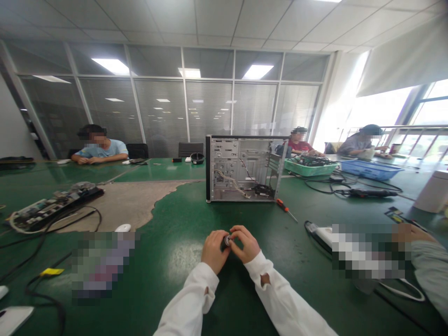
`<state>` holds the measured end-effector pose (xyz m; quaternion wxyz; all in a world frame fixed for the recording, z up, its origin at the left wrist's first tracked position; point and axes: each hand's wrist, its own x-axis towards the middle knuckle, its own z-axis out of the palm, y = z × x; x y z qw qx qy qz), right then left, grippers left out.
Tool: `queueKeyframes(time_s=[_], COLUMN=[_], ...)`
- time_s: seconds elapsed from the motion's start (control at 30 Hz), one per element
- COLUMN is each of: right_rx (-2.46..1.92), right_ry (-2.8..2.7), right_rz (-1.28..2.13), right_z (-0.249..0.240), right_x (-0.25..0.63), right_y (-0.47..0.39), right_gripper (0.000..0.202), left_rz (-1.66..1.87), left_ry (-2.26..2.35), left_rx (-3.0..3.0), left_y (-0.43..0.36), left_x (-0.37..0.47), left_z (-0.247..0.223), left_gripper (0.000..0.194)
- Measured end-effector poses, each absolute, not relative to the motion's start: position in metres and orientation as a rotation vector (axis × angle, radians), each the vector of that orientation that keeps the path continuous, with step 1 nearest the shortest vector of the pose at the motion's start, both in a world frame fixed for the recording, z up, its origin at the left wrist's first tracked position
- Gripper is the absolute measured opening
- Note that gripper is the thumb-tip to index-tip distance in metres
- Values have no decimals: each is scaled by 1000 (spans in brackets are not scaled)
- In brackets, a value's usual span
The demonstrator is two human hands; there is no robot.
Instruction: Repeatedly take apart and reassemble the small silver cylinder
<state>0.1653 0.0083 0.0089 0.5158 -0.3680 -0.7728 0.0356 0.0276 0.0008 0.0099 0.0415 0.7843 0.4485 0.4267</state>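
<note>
My left hand (215, 249) and my right hand (246, 244) meet above the green table, in front of an open computer case. Between their fingertips is a small round object (227, 240) with a light rim; what it is cannot be made out. Both hands have their fingers closed on it. The metal case (241, 168) stands upright, its open side facing me, with loose cables and a dark part at its bottom inside. A red and black screwdriver (286, 210) lies by the case's right corner.
A circuit board assembly (59, 205) with black cables lies left. At right are a green basket (310, 169), a blue basket (371, 171), cables and a white power strip (325, 236). Another person's hand (415, 233) rests at far right. Several people sit across the table.
</note>
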Motion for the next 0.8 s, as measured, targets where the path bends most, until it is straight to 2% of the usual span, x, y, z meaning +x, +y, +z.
queueKeyframes(time_s=[0.23, 0.57, 0.8], right_rx=[-936, -1420, -1468], right_ry=[-1824, -1967, -1999], right_rz=[106, 57, 79], right_z=[16, -15, -25], right_x=[172, 189, 194], right_y=[9, 31, 39], right_gripper=[7, 5, 4], left_rz=[1334, 1396, 1376], left_ry=[1376, 1459, 1461], left_rx=[2308, 2038, 1951], left_y=[1, 11, 13], left_x=[26, 20, 19], left_z=[10, 0, -2], left_gripper=[26, 29, 27])
